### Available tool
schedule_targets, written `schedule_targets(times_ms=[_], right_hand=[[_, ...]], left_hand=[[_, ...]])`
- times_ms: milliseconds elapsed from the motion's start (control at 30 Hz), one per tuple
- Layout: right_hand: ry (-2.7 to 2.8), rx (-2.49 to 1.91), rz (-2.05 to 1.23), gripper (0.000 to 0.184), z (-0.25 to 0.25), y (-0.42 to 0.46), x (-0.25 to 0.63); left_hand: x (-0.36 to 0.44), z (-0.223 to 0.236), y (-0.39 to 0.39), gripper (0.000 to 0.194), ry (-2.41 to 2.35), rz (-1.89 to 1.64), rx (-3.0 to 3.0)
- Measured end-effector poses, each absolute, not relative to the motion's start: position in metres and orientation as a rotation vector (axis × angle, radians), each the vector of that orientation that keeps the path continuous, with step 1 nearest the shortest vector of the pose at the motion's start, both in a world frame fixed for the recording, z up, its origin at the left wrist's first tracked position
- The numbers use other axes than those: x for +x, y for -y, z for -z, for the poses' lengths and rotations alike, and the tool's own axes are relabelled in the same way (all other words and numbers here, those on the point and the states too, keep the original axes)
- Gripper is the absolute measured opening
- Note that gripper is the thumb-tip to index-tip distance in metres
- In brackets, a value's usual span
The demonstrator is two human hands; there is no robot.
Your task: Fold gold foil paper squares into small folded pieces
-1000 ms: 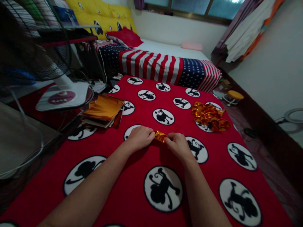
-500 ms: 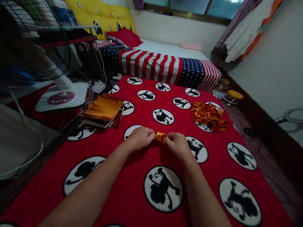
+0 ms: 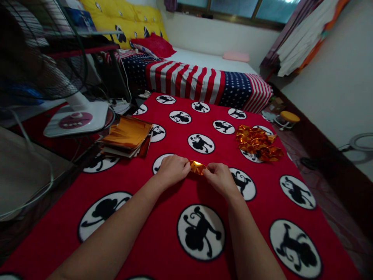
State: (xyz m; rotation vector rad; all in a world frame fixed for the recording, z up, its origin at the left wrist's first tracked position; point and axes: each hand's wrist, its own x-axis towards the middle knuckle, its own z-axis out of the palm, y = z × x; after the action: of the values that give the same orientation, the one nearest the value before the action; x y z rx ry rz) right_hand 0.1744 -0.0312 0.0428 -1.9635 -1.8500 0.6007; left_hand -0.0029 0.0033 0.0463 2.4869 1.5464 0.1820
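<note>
A small folded piece of shiny gold foil paper [image 3: 197,168] spans the gap between my hands, just above the red cloth [image 3: 163,241] with its white circles and black monkey figures. My left hand [image 3: 174,169] pinches its left end, fingers closed. On the other side, my right hand [image 3: 220,178] grips the right end between thumb and fingers. To the right lies a heap of folded gold foil pieces [image 3: 256,143]. A stack of flat gold foil sheets [image 3: 126,134] rests at the left edge of the cloth.
A fan [image 3: 77,116] on a white base stands at the left, with a pale cable near it. Beyond the cloth is a bed with a striped and starred cover [image 3: 189,79]. A yellow stool [image 3: 289,116] sits on the floor at the far right.
Both hands stay almost in place, still holding the gold foil paper. Its middle looks slightly fuller and catches the light differently. The heap and the stack are unchanged.
</note>
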Motion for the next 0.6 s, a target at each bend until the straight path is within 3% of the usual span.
schedule_targets(times_ms=[600], right_hand=[[1.822,-1.972,-0.551,0.026,-0.0434,0.0319,0.1745]], left_hand=[[-0.0077,-0.0397,-0.0084,0.045,-1.505,-0.206,2.448]])
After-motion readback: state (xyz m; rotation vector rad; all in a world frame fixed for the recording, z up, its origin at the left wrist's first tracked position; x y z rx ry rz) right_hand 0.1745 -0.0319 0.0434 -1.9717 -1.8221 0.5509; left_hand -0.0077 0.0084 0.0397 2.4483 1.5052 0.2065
